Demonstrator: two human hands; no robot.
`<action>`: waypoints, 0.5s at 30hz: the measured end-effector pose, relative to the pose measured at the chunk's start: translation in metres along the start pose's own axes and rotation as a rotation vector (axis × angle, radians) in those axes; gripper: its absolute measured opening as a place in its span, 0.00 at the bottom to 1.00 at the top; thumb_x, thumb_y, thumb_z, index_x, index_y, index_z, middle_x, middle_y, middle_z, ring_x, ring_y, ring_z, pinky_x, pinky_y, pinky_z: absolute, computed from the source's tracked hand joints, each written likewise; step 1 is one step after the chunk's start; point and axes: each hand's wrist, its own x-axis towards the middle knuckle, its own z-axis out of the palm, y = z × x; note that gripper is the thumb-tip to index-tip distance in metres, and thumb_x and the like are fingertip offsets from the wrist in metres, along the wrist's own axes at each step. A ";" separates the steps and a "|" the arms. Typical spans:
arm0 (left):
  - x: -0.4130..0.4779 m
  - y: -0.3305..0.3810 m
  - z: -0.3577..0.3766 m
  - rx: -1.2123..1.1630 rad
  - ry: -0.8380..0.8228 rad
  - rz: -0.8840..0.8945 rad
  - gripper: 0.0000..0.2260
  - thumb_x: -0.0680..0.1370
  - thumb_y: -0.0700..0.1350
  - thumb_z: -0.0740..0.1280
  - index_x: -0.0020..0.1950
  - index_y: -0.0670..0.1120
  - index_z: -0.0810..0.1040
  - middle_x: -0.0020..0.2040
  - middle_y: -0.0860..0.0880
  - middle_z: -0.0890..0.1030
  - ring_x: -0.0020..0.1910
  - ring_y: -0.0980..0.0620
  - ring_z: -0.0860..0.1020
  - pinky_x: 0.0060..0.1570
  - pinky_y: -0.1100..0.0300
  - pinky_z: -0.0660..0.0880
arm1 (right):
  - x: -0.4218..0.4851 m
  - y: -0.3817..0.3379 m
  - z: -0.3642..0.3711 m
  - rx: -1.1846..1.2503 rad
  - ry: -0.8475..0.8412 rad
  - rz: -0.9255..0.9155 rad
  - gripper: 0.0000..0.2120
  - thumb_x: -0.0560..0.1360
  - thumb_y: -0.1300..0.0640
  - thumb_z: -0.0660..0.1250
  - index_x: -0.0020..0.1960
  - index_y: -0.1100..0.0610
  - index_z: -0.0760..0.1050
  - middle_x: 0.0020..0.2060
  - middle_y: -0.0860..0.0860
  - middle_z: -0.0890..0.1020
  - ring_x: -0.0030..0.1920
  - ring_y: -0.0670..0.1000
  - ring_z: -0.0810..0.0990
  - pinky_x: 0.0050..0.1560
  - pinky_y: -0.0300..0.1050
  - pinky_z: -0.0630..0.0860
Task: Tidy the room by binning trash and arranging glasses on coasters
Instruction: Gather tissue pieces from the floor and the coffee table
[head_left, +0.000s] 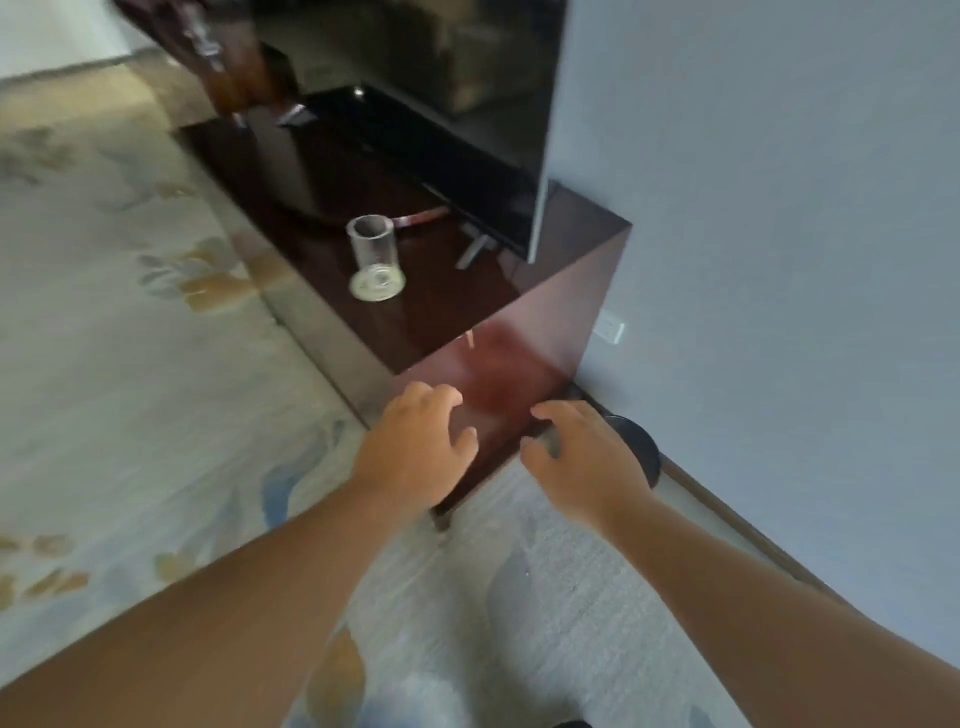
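Observation:
A clear glass (373, 248) stands upright on a pale round coaster (377, 284) near the front end of a dark glossy TV cabinet (457, 322). My left hand (415, 447) hovers in front of the cabinet's end panel, below the glass, its fingers loosely curled and holding nothing. My right hand (582, 452) is beside it, fingers relaxed, over a dark round object (641, 447) on the floor by the wall; whether the hand touches that object is unclear.
A large television (441, 104) stands on the cabinet, its foot (475, 249) right of the glass. A brown bottle-like object (239, 73) is blurred at the far end. A patterned carpet (130, 338) covers the floor; a wall with a socket (610, 328) is right.

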 end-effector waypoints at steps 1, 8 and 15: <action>-0.019 -0.016 -0.019 0.004 0.023 -0.034 0.18 0.77 0.53 0.63 0.65 0.49 0.71 0.63 0.47 0.72 0.63 0.45 0.72 0.60 0.48 0.72 | -0.009 -0.024 0.004 -0.007 -0.014 -0.036 0.22 0.76 0.45 0.62 0.69 0.47 0.69 0.68 0.46 0.71 0.64 0.50 0.74 0.62 0.48 0.72; -0.195 -0.154 -0.153 0.031 0.222 -0.310 0.19 0.78 0.53 0.61 0.68 0.50 0.68 0.65 0.48 0.70 0.64 0.45 0.70 0.59 0.48 0.73 | -0.084 -0.223 0.080 -0.039 -0.098 -0.363 0.22 0.76 0.47 0.64 0.68 0.51 0.71 0.65 0.50 0.74 0.65 0.52 0.73 0.66 0.48 0.68; -0.403 -0.285 -0.273 0.093 0.462 -0.739 0.19 0.78 0.54 0.60 0.67 0.51 0.69 0.64 0.48 0.70 0.64 0.46 0.70 0.58 0.49 0.71 | -0.185 -0.435 0.179 -0.053 -0.289 -0.729 0.22 0.77 0.46 0.63 0.69 0.49 0.70 0.68 0.49 0.71 0.65 0.51 0.73 0.65 0.44 0.66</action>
